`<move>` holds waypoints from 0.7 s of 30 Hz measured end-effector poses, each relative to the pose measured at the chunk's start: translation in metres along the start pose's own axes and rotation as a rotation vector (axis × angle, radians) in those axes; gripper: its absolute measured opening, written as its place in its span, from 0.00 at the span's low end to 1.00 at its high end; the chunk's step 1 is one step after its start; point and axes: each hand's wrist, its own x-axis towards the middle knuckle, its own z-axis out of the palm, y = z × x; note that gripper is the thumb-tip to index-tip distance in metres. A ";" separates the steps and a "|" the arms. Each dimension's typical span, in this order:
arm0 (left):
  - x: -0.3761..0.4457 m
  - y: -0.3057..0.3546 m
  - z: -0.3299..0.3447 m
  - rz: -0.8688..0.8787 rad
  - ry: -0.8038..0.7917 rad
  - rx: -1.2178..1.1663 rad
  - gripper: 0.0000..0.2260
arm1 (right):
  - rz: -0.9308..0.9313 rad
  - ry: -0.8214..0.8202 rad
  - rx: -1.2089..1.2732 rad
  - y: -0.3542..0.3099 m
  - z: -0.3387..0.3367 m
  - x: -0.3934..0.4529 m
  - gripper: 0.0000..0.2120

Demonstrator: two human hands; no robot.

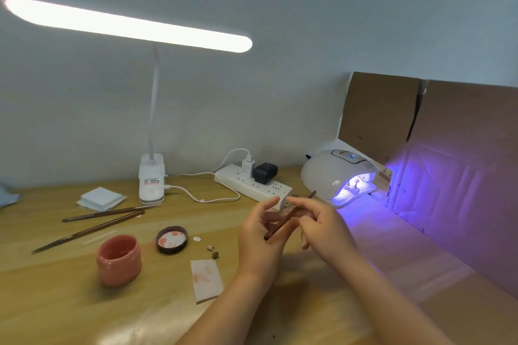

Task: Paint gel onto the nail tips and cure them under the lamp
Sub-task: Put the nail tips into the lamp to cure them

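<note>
My left hand point(259, 238) and my right hand point(322, 228) meet above the wooden desk, both on a thin brown brush point(280, 224) that slants up to the right. Its dark butt end lies over my left palm and its tip pokes out past my right fingers. My right fingers pinch the shaft. The open pink gel jar point(119, 259) stands to the left, its lid point(171, 239) upturned beside it. The white curing lamp point(330, 173) glows violet at the right, with nail tips on a holder point(354, 185) inside its mouth.
Two long brown tools point(103, 214) lie at the left, near a stack of white pads point(101, 199). A desk lamp base point(151, 182) and a power strip point(252, 183) stand at the back. A stained wipe point(206, 280) lies in front. Cardboard point(448, 148) walls the right side.
</note>
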 end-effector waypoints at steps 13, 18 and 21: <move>-0.090 0.139 -0.233 0.115 0.244 0.438 0.16 | -0.316 -0.045 0.300 -0.129 0.122 -0.084 0.30; -0.117 0.151 -0.394 0.014 0.666 0.655 0.10 | -0.418 -0.187 0.341 -0.175 0.227 -0.103 0.27; -0.129 0.153 -0.490 -0.132 0.732 1.041 0.09 | -0.358 -0.269 0.304 -0.189 0.291 -0.107 0.25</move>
